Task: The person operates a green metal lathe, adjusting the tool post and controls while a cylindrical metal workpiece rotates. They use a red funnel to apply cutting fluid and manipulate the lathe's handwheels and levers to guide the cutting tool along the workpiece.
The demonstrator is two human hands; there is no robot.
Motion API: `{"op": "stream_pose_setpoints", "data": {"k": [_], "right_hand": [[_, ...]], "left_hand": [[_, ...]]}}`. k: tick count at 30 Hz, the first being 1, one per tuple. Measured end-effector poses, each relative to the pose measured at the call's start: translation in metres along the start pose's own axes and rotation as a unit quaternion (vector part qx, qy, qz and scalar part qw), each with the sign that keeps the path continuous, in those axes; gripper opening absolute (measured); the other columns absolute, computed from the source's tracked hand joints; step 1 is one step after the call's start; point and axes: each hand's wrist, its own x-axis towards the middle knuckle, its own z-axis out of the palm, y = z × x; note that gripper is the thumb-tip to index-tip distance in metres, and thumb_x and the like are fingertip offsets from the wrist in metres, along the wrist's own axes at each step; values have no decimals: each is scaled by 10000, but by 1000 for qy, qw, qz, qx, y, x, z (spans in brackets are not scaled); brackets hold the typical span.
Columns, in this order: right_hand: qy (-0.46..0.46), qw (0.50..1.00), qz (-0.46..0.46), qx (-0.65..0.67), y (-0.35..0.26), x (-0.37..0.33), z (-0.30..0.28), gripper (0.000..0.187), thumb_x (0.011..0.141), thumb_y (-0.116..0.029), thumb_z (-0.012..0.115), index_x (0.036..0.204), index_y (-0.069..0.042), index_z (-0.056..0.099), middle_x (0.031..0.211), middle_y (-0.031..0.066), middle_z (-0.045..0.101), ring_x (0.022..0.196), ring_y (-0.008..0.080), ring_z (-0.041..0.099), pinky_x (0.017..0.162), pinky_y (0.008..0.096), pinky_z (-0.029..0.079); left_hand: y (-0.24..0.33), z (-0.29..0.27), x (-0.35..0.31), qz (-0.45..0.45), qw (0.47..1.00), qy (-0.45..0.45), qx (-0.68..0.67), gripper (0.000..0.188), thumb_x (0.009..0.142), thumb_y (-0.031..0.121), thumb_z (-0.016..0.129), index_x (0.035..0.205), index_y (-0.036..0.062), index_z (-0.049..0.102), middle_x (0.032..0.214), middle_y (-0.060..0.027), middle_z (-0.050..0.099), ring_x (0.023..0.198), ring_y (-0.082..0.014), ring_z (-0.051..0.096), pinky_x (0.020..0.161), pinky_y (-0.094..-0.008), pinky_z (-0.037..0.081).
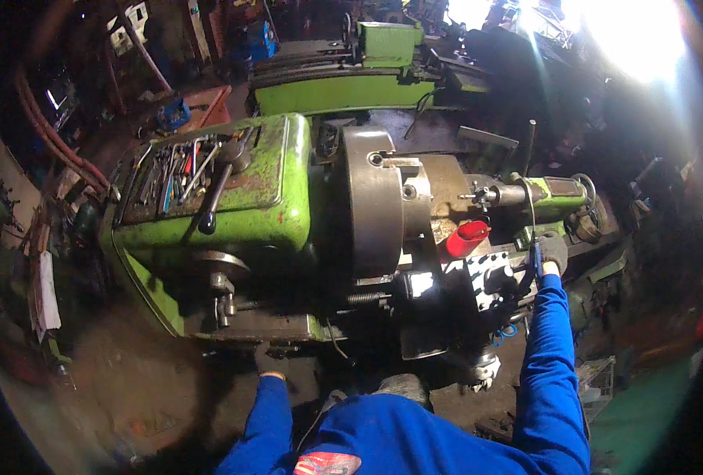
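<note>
A green lathe stands before me, with a large steel chuck (375,202) gripping a wide round metal workpiece (444,182). My right hand (554,248), in a grey glove, is closed round a blue air blow gun (536,260) at the right of the carriage. The gun's thin curved tube rises toward the tailstock (553,196). My left hand (271,361), in a dark glove, is low at the front of the machine, at a lever (284,348) beneath the headstock (288,214). Shadow hides most of its fingers, which seem closed on the lever.
Wrenches and other hand tools (179,170) lie on the headstock top beside a long lever (217,198). A red container (466,239) sits by the tool post. Blue coiled hose (506,332) hangs below the carriage. Another green machine (336,96) stands behind; bright light glares at upper right.
</note>
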Motion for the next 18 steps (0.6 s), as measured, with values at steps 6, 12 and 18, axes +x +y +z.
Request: {"op": "stream_pose_setpoints", "data": {"k": [6, 12, 18], "right_hand": [[26, 999, 5, 37, -18, -22, -4, 374, 895, -314, 592, 1147, -131, 800, 1243, 201, 745, 1173, 426, 691, 1019, 512, 538], [86, 967, -111, 213, -3, -12, 9, 413, 921, -376, 706, 1218, -92, 744, 1240, 192, 750, 1143, 373, 710, 1009, 443, 537], [216, 842, -273, 411, -86, -81, -122, 329, 1032, -114, 654, 1329, 26, 676, 1285, 141, 703, 1209, 252, 664, 1075, 381, 511]], "left_hand": [[-18, -38, 6, 100, 983, 18, 151, 91, 847, 67, 720, 935, 44, 728, 969, -120, 731, 871, -299, 686, 866, -511, 580], [-9, -126, -33, -77, 971, 209, -88, 348, 820, 94, 778, 1146, -2, 705, 1075, -139, 670, 911, -273, 637, 830, -439, 567], [322, -169, -131, -17, 942, 181, -280, 461, 760, -9, 693, 1210, 57, 618, 1072, -38, 596, 879, -145, 549, 741, -315, 491]]}}
